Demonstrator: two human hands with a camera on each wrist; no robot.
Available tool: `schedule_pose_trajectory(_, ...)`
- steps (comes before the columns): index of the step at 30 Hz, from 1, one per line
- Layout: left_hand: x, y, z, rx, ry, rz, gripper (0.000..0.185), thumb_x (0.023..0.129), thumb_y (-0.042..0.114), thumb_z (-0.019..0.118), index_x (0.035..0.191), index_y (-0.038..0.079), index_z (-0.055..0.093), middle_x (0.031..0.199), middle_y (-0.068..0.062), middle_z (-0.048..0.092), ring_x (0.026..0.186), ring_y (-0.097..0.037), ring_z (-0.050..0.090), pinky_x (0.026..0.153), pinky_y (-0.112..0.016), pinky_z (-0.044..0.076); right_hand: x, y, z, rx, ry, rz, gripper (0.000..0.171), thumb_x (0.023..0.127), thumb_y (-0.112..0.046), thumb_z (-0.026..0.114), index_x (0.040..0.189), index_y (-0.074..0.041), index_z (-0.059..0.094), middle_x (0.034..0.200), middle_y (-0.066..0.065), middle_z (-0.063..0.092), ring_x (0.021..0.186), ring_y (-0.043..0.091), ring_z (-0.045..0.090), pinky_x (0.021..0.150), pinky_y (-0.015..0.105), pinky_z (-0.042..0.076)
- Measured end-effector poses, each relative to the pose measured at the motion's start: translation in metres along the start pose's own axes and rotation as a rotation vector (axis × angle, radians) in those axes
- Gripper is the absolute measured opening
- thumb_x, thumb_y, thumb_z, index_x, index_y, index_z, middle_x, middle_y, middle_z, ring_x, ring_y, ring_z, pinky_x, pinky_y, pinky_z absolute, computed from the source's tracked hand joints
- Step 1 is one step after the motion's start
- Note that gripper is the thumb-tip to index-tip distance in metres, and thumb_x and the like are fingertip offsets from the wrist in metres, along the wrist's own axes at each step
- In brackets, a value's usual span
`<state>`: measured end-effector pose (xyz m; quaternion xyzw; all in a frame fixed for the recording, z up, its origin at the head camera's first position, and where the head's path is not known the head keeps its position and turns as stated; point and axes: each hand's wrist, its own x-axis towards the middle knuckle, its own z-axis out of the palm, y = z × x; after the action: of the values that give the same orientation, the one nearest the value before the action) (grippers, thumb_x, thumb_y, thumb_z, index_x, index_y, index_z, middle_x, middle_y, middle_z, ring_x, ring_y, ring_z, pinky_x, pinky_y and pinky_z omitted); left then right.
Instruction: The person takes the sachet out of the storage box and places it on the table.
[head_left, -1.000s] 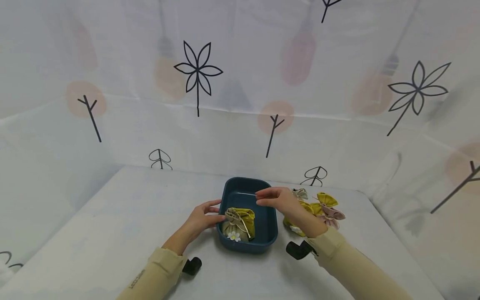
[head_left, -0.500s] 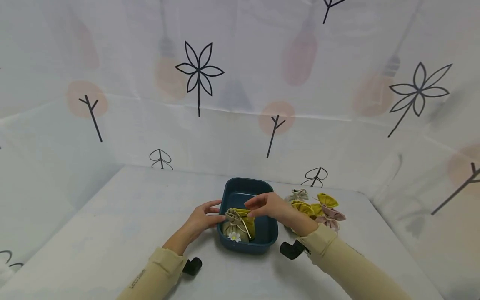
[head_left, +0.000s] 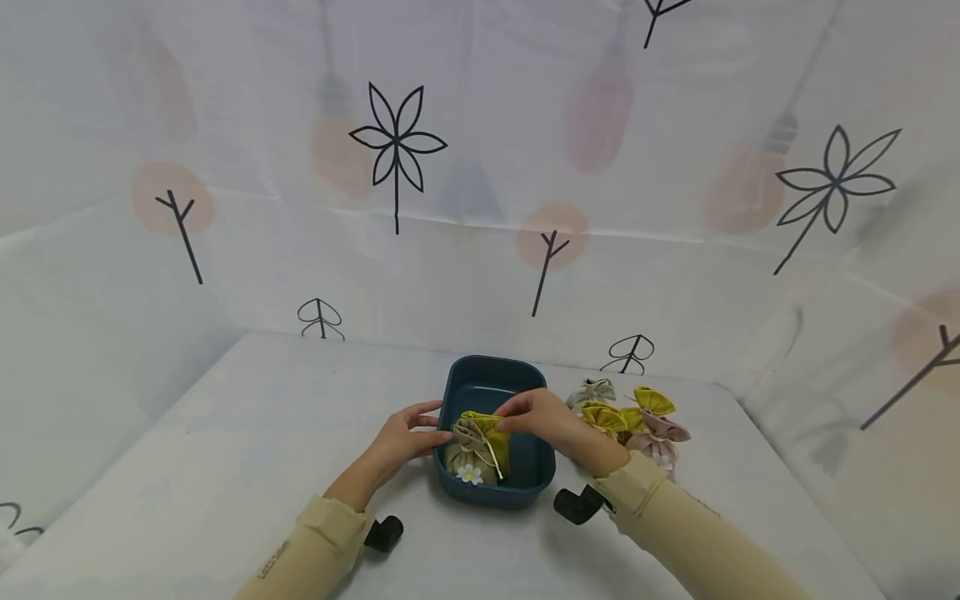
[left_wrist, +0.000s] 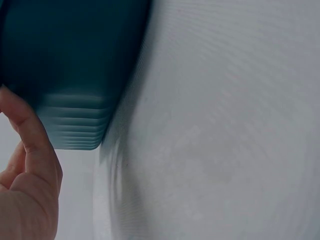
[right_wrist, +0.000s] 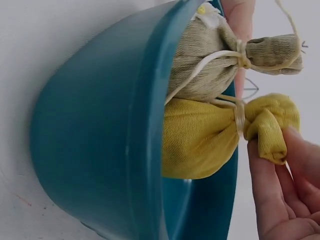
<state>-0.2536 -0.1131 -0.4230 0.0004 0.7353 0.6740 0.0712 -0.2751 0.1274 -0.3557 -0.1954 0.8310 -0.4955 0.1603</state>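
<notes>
1. A dark blue tub [head_left: 536, 467] sits on the white table [head_left: 225, 450], near the person.
2. Two little cloth bags lie side by side in the near part of the tub: a tan bag [head_left: 467, 454] with a small white flower on the left, and a yellow bag [head_left: 497, 446] on the right.
3. The right hand [head_left: 542, 417] reaches over the tub. Its fingertips [right_wrist: 272, 165] pinch the tied top of the yellow bag, as the right wrist view shows.
4. The left hand [head_left: 401, 437] rests against the left side of the tub. Its fingers are almost straight and it holds nothing.
5. More little bags [head_left: 637, 417], yellow, pink and tan, sit in a bunch on the table just right of the tub.
</notes>
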Motion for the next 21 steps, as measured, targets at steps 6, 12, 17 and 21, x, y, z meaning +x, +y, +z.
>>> schedule_pose_trajectory(6, -0.001, 0.0, 0.0, 0.006, -0.001, 0.001, 0.067, 0.076, 0.017, 0.079, 0.135, 0.009, 0.049, 0.118, -0.016, 0.053, 0.088, -0.02, 0.062, 0.077, -0.034, 0.053, -0.002, 0.002, -0.002, 0.032, 0.115, 0.041, 0.016, 0.086, -0.006, 0.065, 0.1, 0.001, 0.068, 0.089, 0.006, 0.065, 0.079, 0.018, 0.059, 0.083, 0.045, 0.05)
schedule_pose_trajectory(12, -0.001, 0.0, 0.0, 0.002, -0.004, 0.001, 0.066, 0.077, 0.016, 0.078, 0.135, 0.009, 0.049, 0.119, -0.017, 0.053, 0.089, -0.02, 0.062, 0.077, -0.034, 0.053, -0.006, 0.004, -0.004, 0.115, 0.2, 0.066, 0.013, 0.088, -0.003, 0.062, 0.099, 0.002, 0.067, 0.09, 0.006, 0.065, 0.081, 0.017, 0.059, 0.086, 0.046, 0.048)
schedule_pose_trajectory(17, -0.002, 0.001, 0.001, -0.01, 0.003, 0.008, 0.064, 0.078, 0.013, 0.077, 0.135, 0.008, 0.049, 0.119, -0.018, 0.052, 0.087, -0.02, 0.062, 0.076, -0.034, 0.053, -0.013, -0.001, -0.008, 0.167, 0.262, 0.03, 0.013, 0.089, -0.003, 0.061, 0.1, 0.004, 0.065, 0.091, 0.008, 0.066, 0.083, 0.018, 0.061, 0.087, 0.046, 0.048)
schedule_pose_trajectory(21, -0.002, 0.002, 0.001, -0.009, 0.005, 0.008, 0.065, 0.078, 0.012, 0.076, 0.136, 0.008, 0.047, 0.121, -0.019, 0.052, 0.086, -0.019, 0.062, 0.075, -0.035, 0.053, -0.02, -0.008, -0.013, 0.174, 0.326, 0.027, 0.015, 0.091, -0.004, 0.059, 0.103, 0.005, 0.063, 0.093, 0.008, 0.066, 0.085, 0.018, 0.061, 0.089, 0.044, 0.047)
